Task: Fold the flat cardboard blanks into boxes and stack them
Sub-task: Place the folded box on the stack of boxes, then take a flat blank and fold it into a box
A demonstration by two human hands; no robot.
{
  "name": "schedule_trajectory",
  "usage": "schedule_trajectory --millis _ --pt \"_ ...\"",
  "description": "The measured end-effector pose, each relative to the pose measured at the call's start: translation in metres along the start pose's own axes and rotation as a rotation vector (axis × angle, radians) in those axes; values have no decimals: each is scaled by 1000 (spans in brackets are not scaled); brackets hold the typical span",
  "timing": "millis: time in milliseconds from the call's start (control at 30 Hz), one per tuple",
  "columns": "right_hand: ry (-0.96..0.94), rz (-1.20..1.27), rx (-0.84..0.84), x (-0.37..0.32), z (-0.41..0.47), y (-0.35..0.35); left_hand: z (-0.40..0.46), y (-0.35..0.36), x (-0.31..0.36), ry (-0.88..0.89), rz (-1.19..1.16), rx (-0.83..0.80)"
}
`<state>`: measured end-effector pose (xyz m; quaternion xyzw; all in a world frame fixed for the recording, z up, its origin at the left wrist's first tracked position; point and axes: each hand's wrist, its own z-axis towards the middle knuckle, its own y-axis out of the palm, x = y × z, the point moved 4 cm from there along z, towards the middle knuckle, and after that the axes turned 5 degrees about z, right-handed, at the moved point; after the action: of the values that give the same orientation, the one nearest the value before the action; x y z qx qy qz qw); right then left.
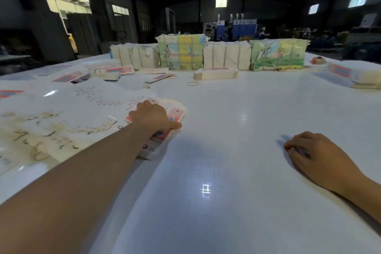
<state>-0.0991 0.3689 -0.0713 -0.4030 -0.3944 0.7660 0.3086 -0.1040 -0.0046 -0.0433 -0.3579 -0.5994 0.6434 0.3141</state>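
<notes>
Head view: stack of flat blanks (175,114) lies left of centre on the white table (226,150). Left hand (151,116) rests on top of it, fingers curled over the far edge, thumb along the near side. Right hand (313,154) sits well apart at near right, fingertips bent to the tabletop, gripping nothing visible. Bundled stacks (206,54) line the far edge; rubber bands (192,83) lie between.

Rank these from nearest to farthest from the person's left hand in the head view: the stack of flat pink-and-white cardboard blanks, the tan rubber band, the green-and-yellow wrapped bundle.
1. Stack of flat pink-and-white cardboard blanks, under the left hand.
2. Tan rubber band, mid-table.
3. Green-and-yellow wrapped bundle, far edge.
</notes>
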Motion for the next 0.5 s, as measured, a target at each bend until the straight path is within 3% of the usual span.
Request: schedule_trajectory --millis 333,500 --pt "-16 -2 0 4 -1 2 3 5 0 -110 -186 156" --pt "-29 2 10 5 1 2 -4 -5 -1 -34 -359 258"
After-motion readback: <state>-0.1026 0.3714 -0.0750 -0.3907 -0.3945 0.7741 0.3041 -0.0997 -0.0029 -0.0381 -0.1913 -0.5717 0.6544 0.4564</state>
